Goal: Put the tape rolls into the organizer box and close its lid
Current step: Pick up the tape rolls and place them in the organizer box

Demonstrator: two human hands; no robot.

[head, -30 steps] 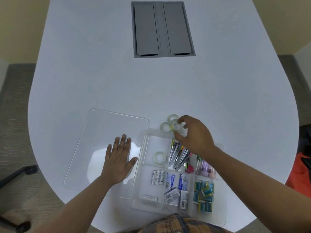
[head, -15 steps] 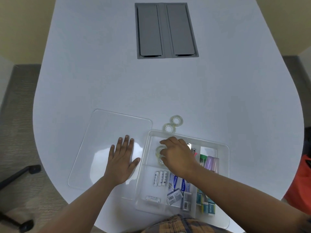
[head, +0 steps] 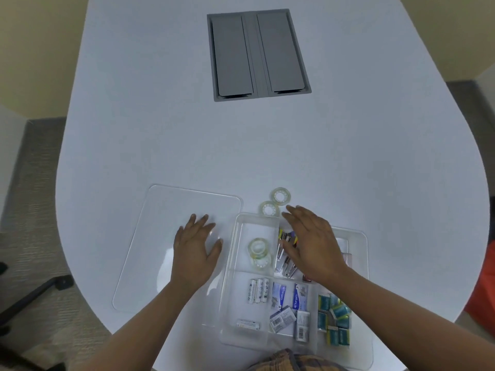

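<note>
A clear organizer box (head: 230, 269) stands open near the table's front edge. Two clear tape rolls (head: 259, 253) lie stacked in its top-left compartment. Two more lie on the table just beyond the box: the near tape roll (head: 268, 209) at the rim, the far tape roll (head: 280, 195) behind it. My right hand (head: 312, 245) hovers over the box's upper middle, fingers spread, holding nothing, fingertips close to the near roll. My left hand (head: 195, 249) rests flat on the clear lid (head: 171, 210), which lies left of the box.
The box also holds staplers (head: 285, 261), batteries (head: 257, 290), staple packs (head: 290, 307) and several small teal boxes (head: 334, 318). A grey cable hatch (head: 257, 53) sits in the white table (head: 160, 129) far ahead. A chair base (head: 40, 287) stands on the floor at left.
My right hand carried a tape roll from the table into the top-left compartment, set it on the roll there, let go, and now reaches back toward the rolls outside. The left hand stayed put.
</note>
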